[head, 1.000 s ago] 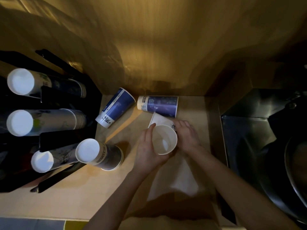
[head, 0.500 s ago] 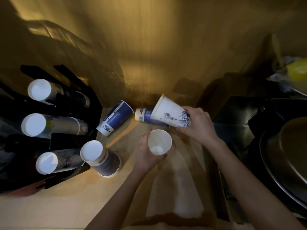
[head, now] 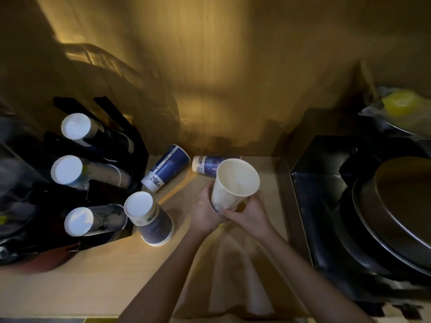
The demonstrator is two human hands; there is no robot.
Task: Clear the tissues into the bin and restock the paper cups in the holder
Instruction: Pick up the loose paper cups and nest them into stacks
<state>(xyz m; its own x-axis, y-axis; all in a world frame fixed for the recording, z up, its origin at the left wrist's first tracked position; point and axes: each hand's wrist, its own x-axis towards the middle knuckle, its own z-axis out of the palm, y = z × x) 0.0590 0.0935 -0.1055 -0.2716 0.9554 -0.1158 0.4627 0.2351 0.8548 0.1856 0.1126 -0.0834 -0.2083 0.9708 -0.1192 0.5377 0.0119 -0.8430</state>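
Hands first: left hand (head: 206,212) and right hand (head: 250,212) both clasp a cream paper cup (head: 233,185), mouth up, above the pale wooden counter (head: 93,280). Blue paper cups (head: 166,167) lie beyond; the black cup holder (head: 109,192) stands well left.

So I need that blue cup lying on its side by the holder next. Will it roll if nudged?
Probably: the blue cup lies on its side on the smooth counter, and its taper would likely curve it round. It looks empty, so likely light and easily crushed.
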